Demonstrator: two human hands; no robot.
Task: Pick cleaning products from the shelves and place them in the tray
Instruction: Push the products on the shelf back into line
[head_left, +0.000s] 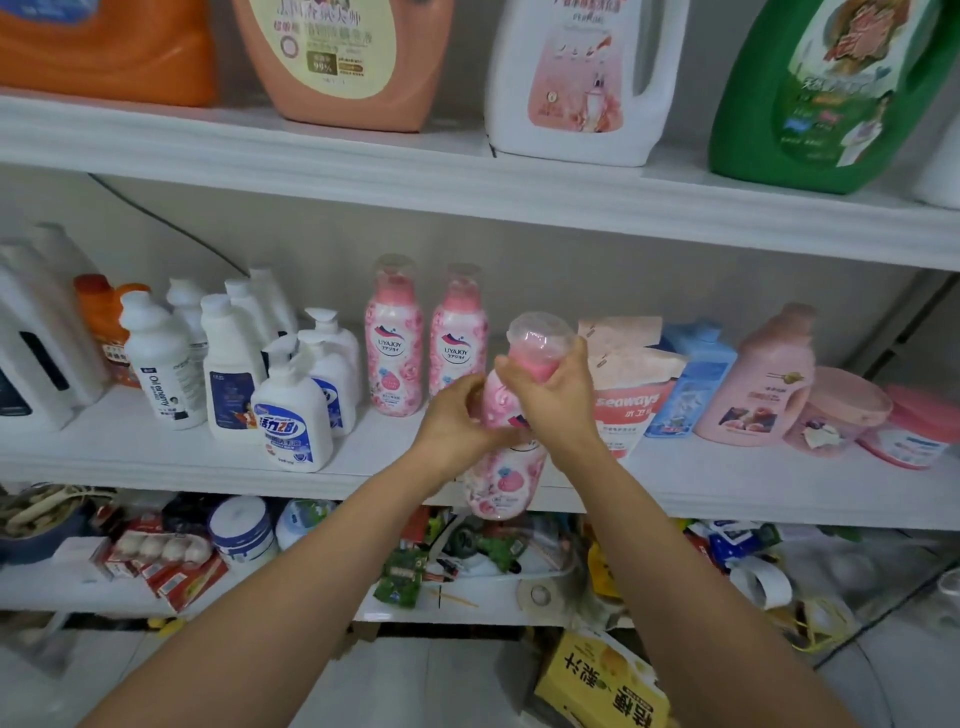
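The white shelving fills the view. Its upper shelf (363, 171) carries the big jugs, a green jug (831, 93) among them, probably parked up there as bulky stock. The middle shelf (727, 483) holds the smaller products in rows, labels facing out for easy picking. A shelved pair (393, 338) of pink bottles stands upright towards the back. A third of the same kind, the held pink bottle (506, 478), is off the board and in the air just in front of the shelf edge, slightly tilted. Both hands are together and clamped on it: the left hand (457, 421) wraps its shoulder and the right hand (561, 400) grips just under the clear cap (540, 332) — likely to steady a tall bottle. The tray is out of view.
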